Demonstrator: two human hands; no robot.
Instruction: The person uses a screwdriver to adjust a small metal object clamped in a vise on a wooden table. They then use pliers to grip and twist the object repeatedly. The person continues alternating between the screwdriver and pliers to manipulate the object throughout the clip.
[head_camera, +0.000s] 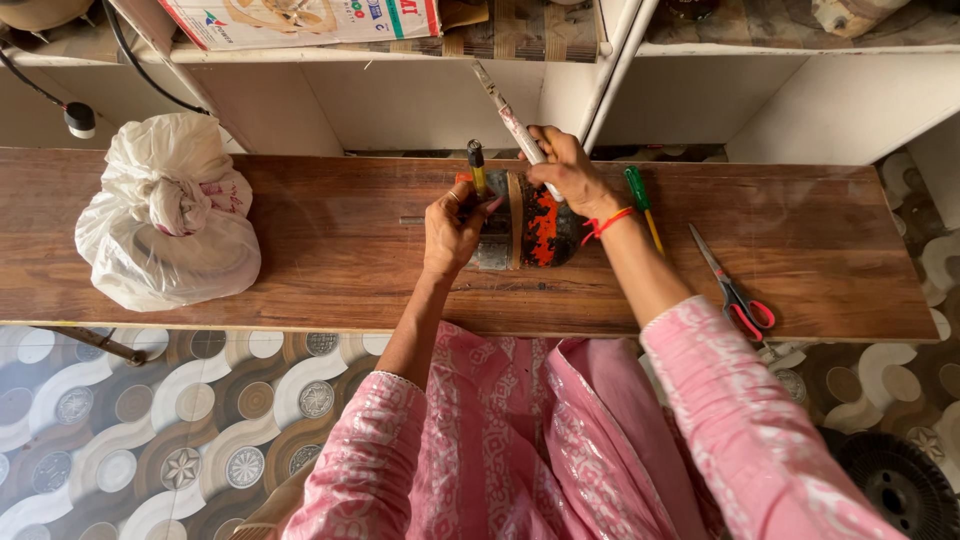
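Your left hand grips a yellow-handled tool against a small electric motor lying mid-bench. Your right hand grips a white-handled tool over it. A knotted white plastic bag, contents hidden, sits far left; scissors lie right.

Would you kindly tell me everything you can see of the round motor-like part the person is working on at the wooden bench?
The motor part is a squat, drum-shaped piece lying on its side on the wooden bench. Its right section is black with orange-red patches; the left looks grey metal, with a brownish band between. A thin shaft sticks out leftward. The left hand steadies the grey end, holding a yellow-handled tool. The right hand rests on top, gripping a long pale tool.
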